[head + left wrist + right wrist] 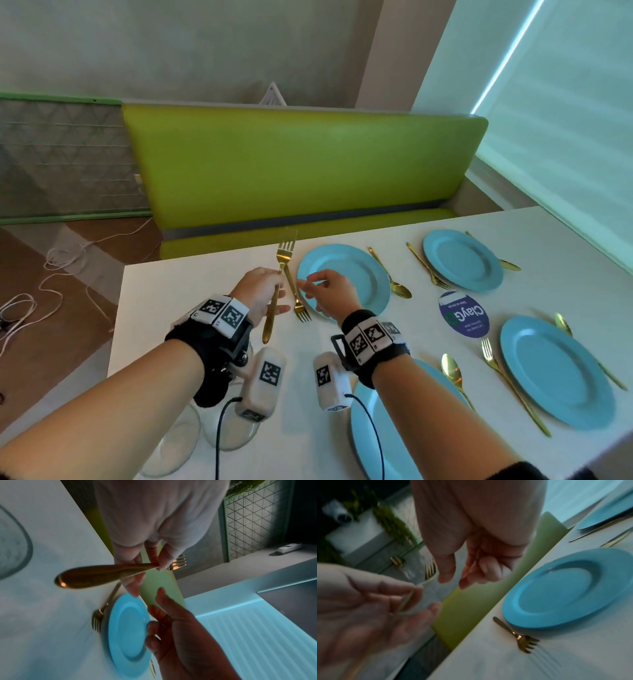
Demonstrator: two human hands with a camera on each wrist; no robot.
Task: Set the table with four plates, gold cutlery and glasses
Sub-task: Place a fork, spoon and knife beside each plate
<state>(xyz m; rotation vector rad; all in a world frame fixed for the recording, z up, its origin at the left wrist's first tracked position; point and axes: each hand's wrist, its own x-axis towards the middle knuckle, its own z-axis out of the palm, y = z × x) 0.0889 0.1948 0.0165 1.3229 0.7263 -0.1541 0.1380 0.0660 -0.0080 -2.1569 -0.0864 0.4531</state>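
Head view: your left hand (262, 291) pinches a gold metal fork (278, 284) by its handle, tines up, above the white desk (191, 308). Your right hand (330, 291) hovers just beside it with fingers loosely curled over the rim of the far-left round blue plate (356, 277); it holds nothing. A second gold fork (297, 298) lies on the desk touching that plate's left edge. Three further blue plates stand on the desk with gold spoons and forks beside them. Clear glasses (178, 442) stand near your left forearm.

Left wrist view: thumb and fingers (132, 585) grip the fork handle (96, 576); the blue plate (126, 631) lies below.

Right wrist view: blurred. The right hand (479, 566) carries nothing. The lying fork (518, 638) rests beside the plate (565, 588).
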